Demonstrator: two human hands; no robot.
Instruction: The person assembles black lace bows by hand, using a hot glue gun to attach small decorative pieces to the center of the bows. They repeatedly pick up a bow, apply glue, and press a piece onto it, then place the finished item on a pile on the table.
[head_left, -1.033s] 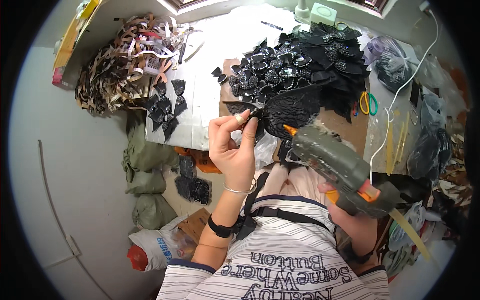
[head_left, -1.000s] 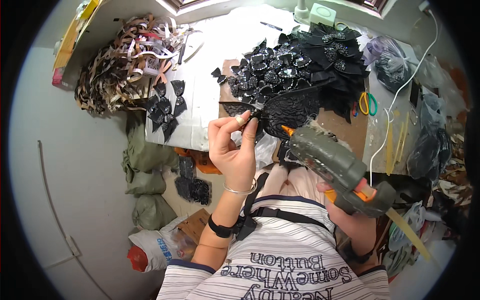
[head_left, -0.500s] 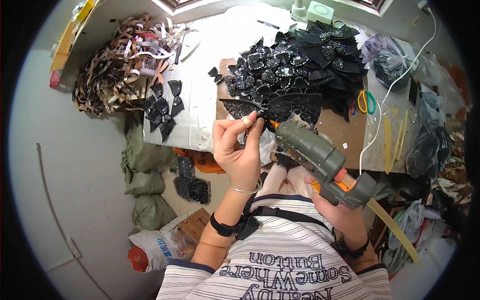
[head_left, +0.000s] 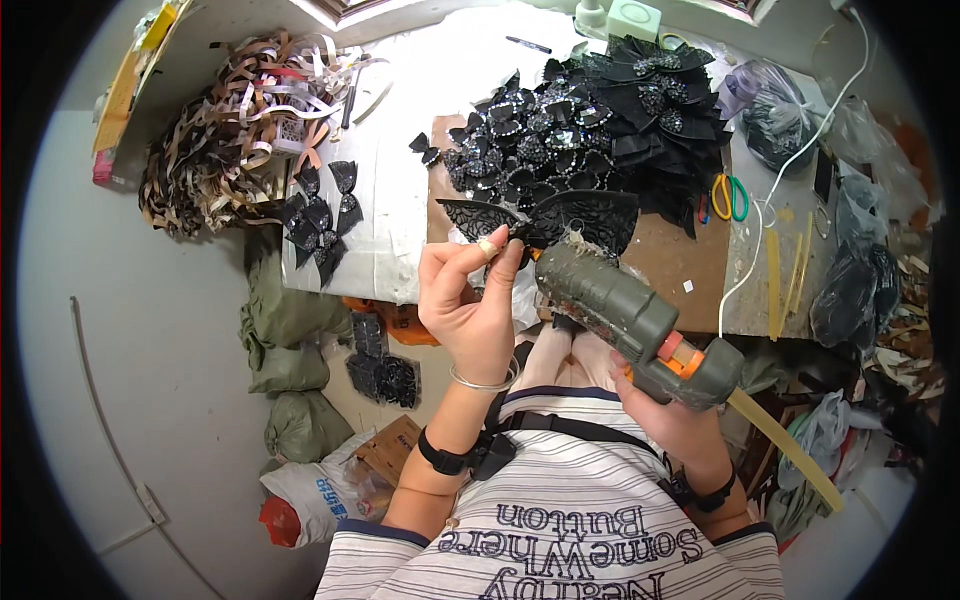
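Observation:
My left hand point(head_left: 468, 312) pinches a large black lace bow point(head_left: 590, 212) at its middle, thumb and forefinger pressed together, a pale wrap round one finger. The bow's two wings spread to either side over the table's near edge. Wrapped in my right hand point(head_left: 662, 418) is a dark green hot glue gun point(head_left: 612, 302), tilted with its orange nozzle close to my left fingertips. Cobweb-like dried glue clings to its front end. From its back sticks a long yellowish glue stick point(head_left: 785, 448). The gun and my fingers hide the bow's middle.
Beyond the bow lies a heap of sparkling black bows point(head_left: 540, 135), with larger black fabric bows point(head_left: 655, 110) at its right. Finished bows point(head_left: 322, 225) and a pile of ribbon strips point(head_left: 225, 140) are on the left. Scissors point(head_left: 730, 197), glue sticks point(head_left: 773, 285) and a white cord point(head_left: 755, 250) lie right.
The glue gun has shifted slightly left, its nozzle now nearer my left fingertips and partly behind them. My left hand keeps its pinch on the bow.

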